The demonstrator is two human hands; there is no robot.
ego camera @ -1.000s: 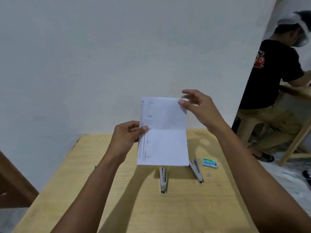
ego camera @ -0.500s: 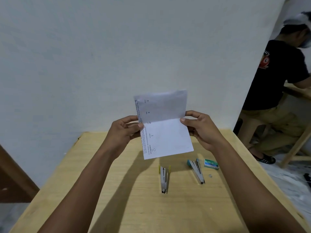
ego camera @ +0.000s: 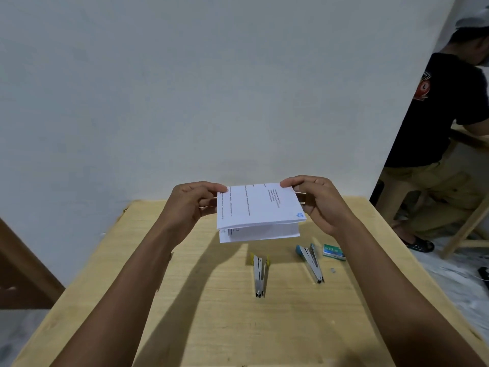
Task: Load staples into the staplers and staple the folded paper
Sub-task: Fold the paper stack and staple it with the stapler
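Fingers [ego camera: 209,188] of the left hand [ego camera: 190,205] and right hand [ego camera: 320,202] pinch the paper [ego camera: 259,205] by its two short ends, holding it in the air above the surface [ego camera: 211,327]. It lies nearly flat, long axis left to right. The loose edges gape toward the person, so the fold seems to be on the far side.

Folding looks done; no staple shows in the paper. Just beyond it the yellow stapler [ego camera: 259,276] points its nose at the person, and the blue stapler [ego camera: 311,263] slants near-right. Neither is touched, and I cannot tell if they are loaded. A staple box [ego camera: 334,252] sits just beside the blue one. Loading, if needed, and stapling remain.
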